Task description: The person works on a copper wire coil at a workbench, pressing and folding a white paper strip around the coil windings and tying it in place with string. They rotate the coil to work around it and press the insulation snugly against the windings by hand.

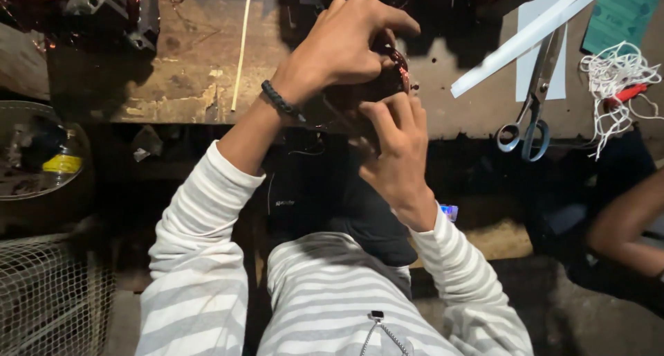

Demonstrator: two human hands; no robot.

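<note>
The left hand [346, 41] curls over a copper coil [394, 69] at the bench [194, 72] edge, fingers closed on it. The right hand [398, 152] pinches it from below. Scissors [529, 114] lie to the right, near white strips [522, 41] and string [615, 79].

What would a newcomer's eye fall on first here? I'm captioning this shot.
Both hands meet at centre top: the left hand and right hand close around a dark coil of copper wire at the worn workbench edge. Scissors lie to the right, beside tangled white string.
</note>
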